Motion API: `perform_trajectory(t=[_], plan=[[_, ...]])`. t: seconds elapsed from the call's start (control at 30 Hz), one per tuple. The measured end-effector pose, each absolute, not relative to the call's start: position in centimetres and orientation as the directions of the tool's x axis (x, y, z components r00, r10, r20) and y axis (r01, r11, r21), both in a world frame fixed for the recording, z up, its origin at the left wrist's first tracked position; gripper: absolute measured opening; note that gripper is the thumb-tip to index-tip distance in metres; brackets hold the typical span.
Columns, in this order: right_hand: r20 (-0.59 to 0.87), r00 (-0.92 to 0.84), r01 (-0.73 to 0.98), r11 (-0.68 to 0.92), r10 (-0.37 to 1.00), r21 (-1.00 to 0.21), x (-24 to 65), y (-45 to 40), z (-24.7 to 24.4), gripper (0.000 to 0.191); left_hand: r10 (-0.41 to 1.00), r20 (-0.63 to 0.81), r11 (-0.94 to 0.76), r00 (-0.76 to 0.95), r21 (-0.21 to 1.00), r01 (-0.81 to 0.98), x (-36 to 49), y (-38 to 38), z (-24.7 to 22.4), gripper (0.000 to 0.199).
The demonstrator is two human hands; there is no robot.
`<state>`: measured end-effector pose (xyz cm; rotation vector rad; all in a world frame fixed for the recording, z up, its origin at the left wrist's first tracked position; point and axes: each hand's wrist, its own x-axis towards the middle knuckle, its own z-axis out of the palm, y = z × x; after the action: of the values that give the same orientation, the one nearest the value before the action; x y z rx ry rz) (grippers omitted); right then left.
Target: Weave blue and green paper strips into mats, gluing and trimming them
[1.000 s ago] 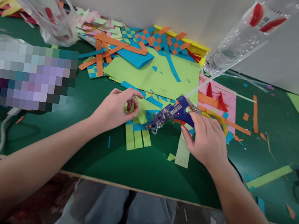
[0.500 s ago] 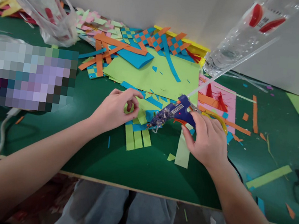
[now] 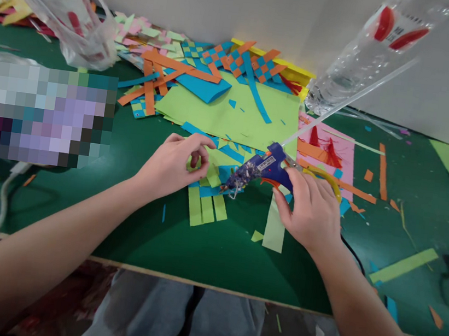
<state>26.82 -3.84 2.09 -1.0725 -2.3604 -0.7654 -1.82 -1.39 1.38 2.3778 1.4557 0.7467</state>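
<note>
My right hand [image 3: 314, 207] is wrapped round the handle of a blue glue gun [image 3: 271, 166], whose nozzle end is coated with stringy glue. A long clear glue stick [image 3: 353, 99] sticks out of its back. Pointing down and left, the nozzle is just above a woven piece of green and blue paper strips [image 3: 207, 204]. My left hand [image 3: 178, 162] is curled at the left side of this piece, thumb and finger pinched at the end of a green paper strip [image 3: 214, 176]. Their exact contact is partly hidden.
Behind lie green paper sheets [image 3: 231, 114], checkered woven pieces [image 3: 239, 59] and orange strips [image 3: 149, 78]. Yellow-handled scissors [image 3: 326, 176] are beside my right hand. A water bottle [image 3: 359, 53] leans at the back; a plastic bag [image 3: 80, 33] stands back left. A blurred device [image 3: 52, 123] lies left.
</note>
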Motion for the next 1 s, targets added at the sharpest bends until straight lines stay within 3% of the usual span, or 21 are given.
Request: perform_trajectory(t=[1.0], plan=[[0.55, -0.602, 0.786, 0.55, 0.578, 0.282, 26.99, -3.88, 1.93, 0.037, 0.884, 0.29, -0.464, 0.367, 0.452, 0.762, -1.94, -1.41, 1.28, 0.028]])
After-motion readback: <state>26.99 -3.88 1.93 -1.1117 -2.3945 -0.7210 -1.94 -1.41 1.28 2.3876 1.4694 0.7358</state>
